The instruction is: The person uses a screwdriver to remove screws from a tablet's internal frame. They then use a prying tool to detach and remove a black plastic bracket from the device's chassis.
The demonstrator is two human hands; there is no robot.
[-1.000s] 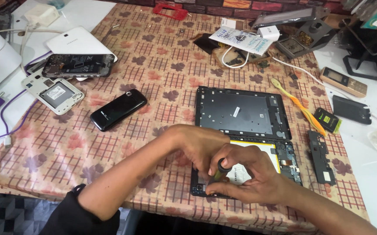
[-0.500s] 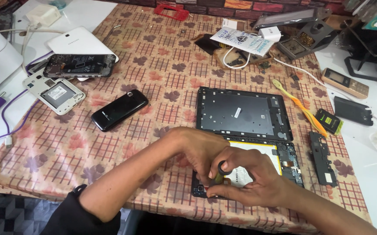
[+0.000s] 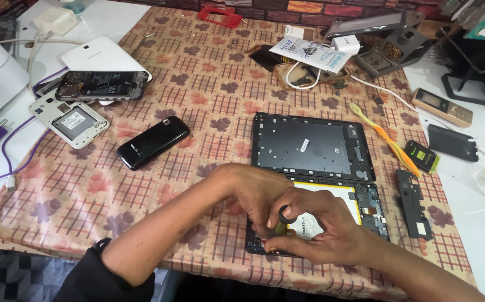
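Note:
An opened tablet body (image 3: 372,208) with a yellow-edged battery lies near the table's front edge. Both hands meet over its lower left corner. My left hand (image 3: 251,193) pinches a small screwdriver (image 3: 282,217) with a black round cap, held upright against the tablet. My right hand (image 3: 321,232) wraps around the screwdriver from the right, its fingers resting on the tablet's bottom edge. The tablet's dark back cover (image 3: 312,146) lies flat just behind the hands.
A black phone (image 3: 153,142) lies to the left. Two opened phones (image 3: 70,118) and a white tablet (image 3: 103,55) sit at the far left. A yellow-orange toothbrush (image 3: 384,138), a black part strip (image 3: 413,203), a small battery (image 3: 421,156) and chargers lie to the right and back.
The hands have stayed over the tablet's lower left corner. The fingers on the screwdriver have shifted slightly, as in turning it.

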